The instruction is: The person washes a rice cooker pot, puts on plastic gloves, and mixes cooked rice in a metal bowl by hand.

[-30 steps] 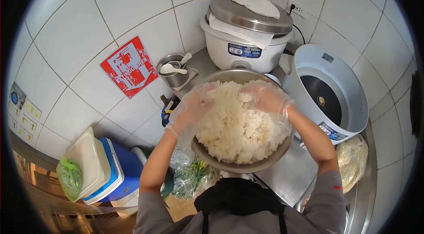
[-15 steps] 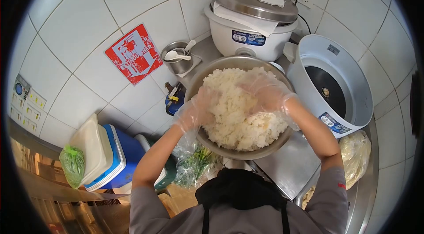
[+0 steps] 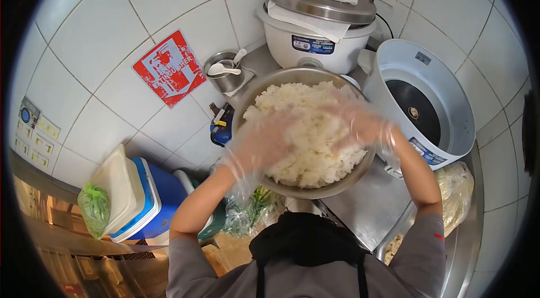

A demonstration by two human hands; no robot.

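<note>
A wide metal bowl (image 3: 243, 108) heaped with white rice (image 3: 315, 157) stands in front of me. My left hand (image 3: 264, 139), in a clear plastic glove, is over the left part of the rice, its fingers smeared by motion. On the right side of the heap is my right hand (image 3: 360, 121), gloved the same way and blurred too. Both hands are at the rice's surface, apart from each other. Whether rice lies in either palm cannot be made out.
Behind the bowl stands a lidded rice cooker (image 3: 304, 53). An open cooker body (image 3: 450, 93) is at the right, above a bagged item (image 3: 454, 194). A metal pot with spoons (image 3: 222, 81) is at the back left; a blue cooler (image 3: 163, 202) sits lower left.
Both hands have shifted over the rice, my left hand inward over the heap, my right hand slightly to the right. The view has shifted, so the bowl appears higher than in the earliest frame.
</note>
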